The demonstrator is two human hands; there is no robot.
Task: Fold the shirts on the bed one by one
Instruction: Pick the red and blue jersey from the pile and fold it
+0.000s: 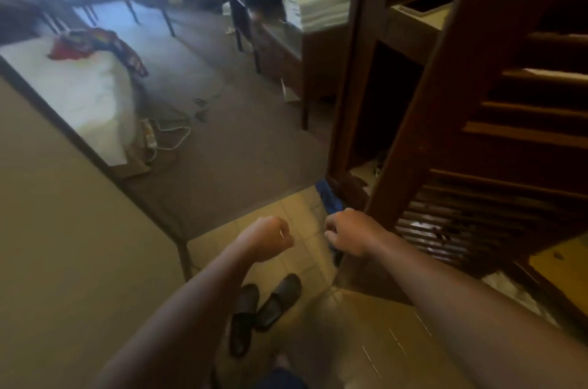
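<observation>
A heap of colourful shirts (98,45), red and dark patterned, lies on the far end of the white bed (79,95) at the upper left, and one hangs over the bed's edge. I stand well away from it on a tiled floor. My left hand (270,237) is held out in front of me as a fist with nothing in it. My right hand (348,236) is beside it with its fingers curled, and I see nothing in its grip. The view is blurred.
An open louvred wardrobe door (477,140) stands close on my right. A blue cloth (329,197) lies on the floor at its foot. Black slippers (264,309) are near my feet. A power strip with cables (152,137) lies beside the bed. White towels (315,10) are stacked on a cabinet.
</observation>
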